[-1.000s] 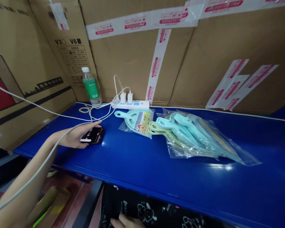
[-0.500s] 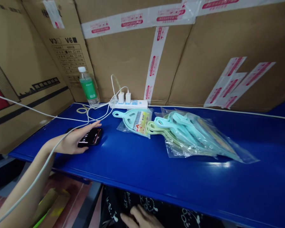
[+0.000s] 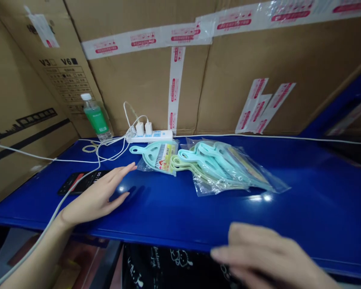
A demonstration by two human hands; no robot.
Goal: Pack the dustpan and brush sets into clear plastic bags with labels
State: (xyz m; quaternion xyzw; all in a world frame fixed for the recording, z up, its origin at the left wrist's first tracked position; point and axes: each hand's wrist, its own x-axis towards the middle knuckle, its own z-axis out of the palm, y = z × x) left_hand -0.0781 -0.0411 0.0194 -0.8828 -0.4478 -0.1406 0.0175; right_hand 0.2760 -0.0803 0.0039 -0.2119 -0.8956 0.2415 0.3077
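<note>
My left hand (image 3: 104,192) hovers over the blue table with its fingers stretched out and thumb apart, holding nothing. Just left of it lies a black phone (image 3: 74,182) with a lit screen, partly hidden by the hand. Ahead of its fingertips is a light-blue dustpan with a small brush (image 3: 152,154) in a clear bag. Right of that, several more bagged dustpan sets (image 3: 213,166), blue and green, lie in an overlapping pile. My right hand (image 3: 258,255), blurred, is raised at the table's front edge; its fingers are bent and smeared by motion.
A white power strip (image 3: 165,136) with two plugged chargers stands against the cardboard wall (image 3: 132,76). A bottle with a green label (image 3: 96,120) is at the back left. A white cable (image 3: 60,200) runs across my left forearm. A beige ring-shaped band (image 3: 89,148) lies near the bottle.
My left hand has moved off the phone, to the right and nearer the bagged dustpan. My right hand has risen from my lap to the table edge. The view has shifted right.
</note>
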